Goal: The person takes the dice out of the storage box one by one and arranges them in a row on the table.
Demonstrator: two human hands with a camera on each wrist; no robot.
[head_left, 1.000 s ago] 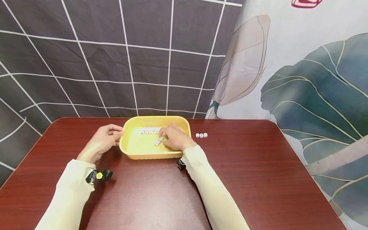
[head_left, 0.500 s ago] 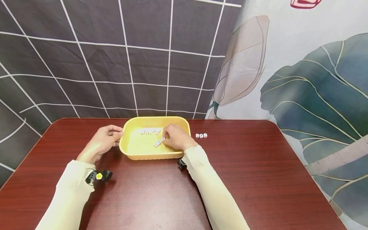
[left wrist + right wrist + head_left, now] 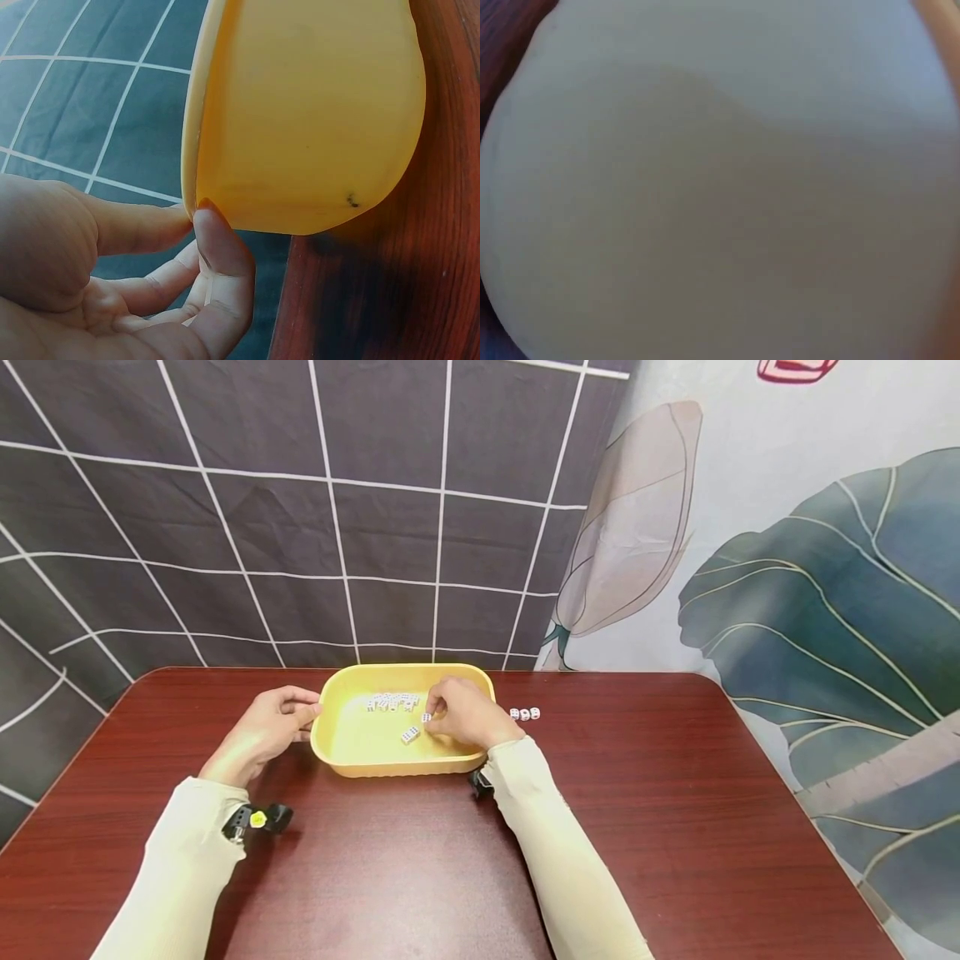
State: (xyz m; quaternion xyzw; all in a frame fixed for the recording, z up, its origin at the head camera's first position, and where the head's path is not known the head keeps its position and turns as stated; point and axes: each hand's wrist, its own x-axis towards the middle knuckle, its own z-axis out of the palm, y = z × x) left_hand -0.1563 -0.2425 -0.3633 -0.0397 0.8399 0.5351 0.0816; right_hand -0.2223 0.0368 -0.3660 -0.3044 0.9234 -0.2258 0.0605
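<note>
A yellow plastic basin (image 3: 360,747) stands on the table, with my left hand (image 3: 272,727) at its left end. In the left wrist view, thumb and forefinger pinch the basin's rim (image 3: 196,135). My right hand (image 3: 468,714) reaches inside over the right end and pinches a white die (image 3: 426,717) at its fingertips. Just left of that die, a pair of dice (image 3: 410,735) lies side by side on the basin floor. Farther back, several more dice (image 3: 393,702) sit grouped together. A blurred pale surface fills the right wrist view, hiding the right hand there.
Three white dice (image 3: 525,714) stand in a row on the reddish-brown table (image 3: 637,810), right of the basin. Behind the table hangs a dark grid-patterned cloth (image 3: 390,527), with a leaf-printed cloth (image 3: 795,610) at the right.
Earlier three dice lay in a line at my right fingertips. One has been separated from the other two and is now held, as the right hand shifts slightly right and back.
</note>
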